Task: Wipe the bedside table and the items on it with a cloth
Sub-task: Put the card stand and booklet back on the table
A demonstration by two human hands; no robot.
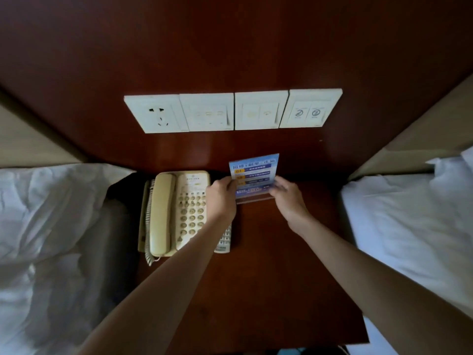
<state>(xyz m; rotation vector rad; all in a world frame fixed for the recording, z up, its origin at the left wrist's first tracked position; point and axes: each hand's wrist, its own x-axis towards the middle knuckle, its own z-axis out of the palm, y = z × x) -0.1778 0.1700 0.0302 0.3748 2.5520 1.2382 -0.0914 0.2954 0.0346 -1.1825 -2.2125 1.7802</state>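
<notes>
An acrylic sign stand (pixel 254 175) with a blue printed card is held upright between both hands at the back of the dark wooden table (pixel 256 272), just in front of the wall panel. Its left edge is pinched by the left hand (pixel 221 198), whose grip is closed on it with the thumb on the card's face. Its lower right corner is taken by the right hand (pixel 288 199), whose grip is likewise closed on the stand, though the fingertips are blurred. Whether the clear base rests on the table or is raised just above it cannot be told.

A cream telephone (pixel 180 213) is set on the left part of the table, just beside the stand, with its handset (pixel 162 213) lying in the cradle on its left side and a coiled cord hanging at its near corner. A white remote control (pixel 224 240) is seen beside the telephone's right edge, largely covered by the left forearm.

On the panel above, a socket plate (pixel 156 114) and three switch plates (pixel 259 110) are mounted in a row. The table is flanked by a bed (pixel 46 226) with rumpled white linen on the left and a second white-covered bed on the right.
</notes>
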